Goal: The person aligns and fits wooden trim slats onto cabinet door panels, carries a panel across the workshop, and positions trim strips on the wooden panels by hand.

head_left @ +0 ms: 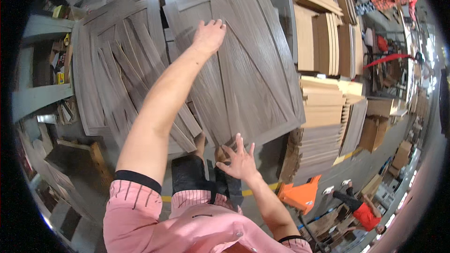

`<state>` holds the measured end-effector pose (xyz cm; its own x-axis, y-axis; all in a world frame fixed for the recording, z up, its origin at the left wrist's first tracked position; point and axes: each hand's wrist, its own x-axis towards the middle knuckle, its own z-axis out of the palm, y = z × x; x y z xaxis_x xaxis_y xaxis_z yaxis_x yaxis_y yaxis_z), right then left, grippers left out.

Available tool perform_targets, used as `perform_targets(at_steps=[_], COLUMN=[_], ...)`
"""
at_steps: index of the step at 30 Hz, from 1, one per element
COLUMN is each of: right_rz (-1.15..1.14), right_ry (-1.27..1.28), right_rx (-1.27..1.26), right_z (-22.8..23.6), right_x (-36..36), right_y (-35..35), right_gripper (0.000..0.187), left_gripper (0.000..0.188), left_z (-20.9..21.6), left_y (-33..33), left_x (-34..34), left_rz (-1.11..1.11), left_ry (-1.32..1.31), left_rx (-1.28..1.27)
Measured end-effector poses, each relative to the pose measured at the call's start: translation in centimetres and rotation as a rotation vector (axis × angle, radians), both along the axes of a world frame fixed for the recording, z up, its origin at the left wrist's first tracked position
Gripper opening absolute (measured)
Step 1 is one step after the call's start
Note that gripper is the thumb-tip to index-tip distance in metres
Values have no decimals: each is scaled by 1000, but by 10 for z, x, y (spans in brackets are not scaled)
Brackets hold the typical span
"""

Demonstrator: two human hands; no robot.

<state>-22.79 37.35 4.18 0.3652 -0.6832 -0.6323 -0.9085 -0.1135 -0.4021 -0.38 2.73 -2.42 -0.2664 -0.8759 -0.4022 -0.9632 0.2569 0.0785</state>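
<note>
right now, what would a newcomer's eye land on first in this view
Probably the large gray wood-grain panel in the upper middle, with the left hand over its far part and the right hand spread by its near edge. Next might come the bright orange object at lower right, and the person in red beyond it.

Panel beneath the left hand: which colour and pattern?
The panel is greyish brown with wood grain, shown in the head view.
</note>
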Motion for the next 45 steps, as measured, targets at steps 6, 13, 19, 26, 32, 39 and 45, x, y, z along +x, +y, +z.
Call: perform_targets(at_steps=[6,13,19,26,32,39,45], right_rz=[-34,-20,42,22,71,67,-116], right_ry=[-15,-8,14,30,47,67,-10], right_rx=[-5,15,11,65,113,76,-3], right_z=[0,3,-7,-1,-1,-2,-16], right_x=[-4,-4,7,0,-4,-6,-3], right_y=[-2,0,6,6,0,-5,4], right_gripper=[72,74,78,82,81,78,67], left_gripper=[113,126,90,42,39,62,77], left_z=[12,28,-7,13,27,28,31], left_y=[49,52,102,330,441,385,341], left_x=[-14,-30,-22,-28,17,63,74], left_rz=[-111,-28,52,250,885,1301,1493], left_ry=[-28,-100,-74,593,586,458,432], left_rx=[-31,6,-58,-34,-177,-189,45])
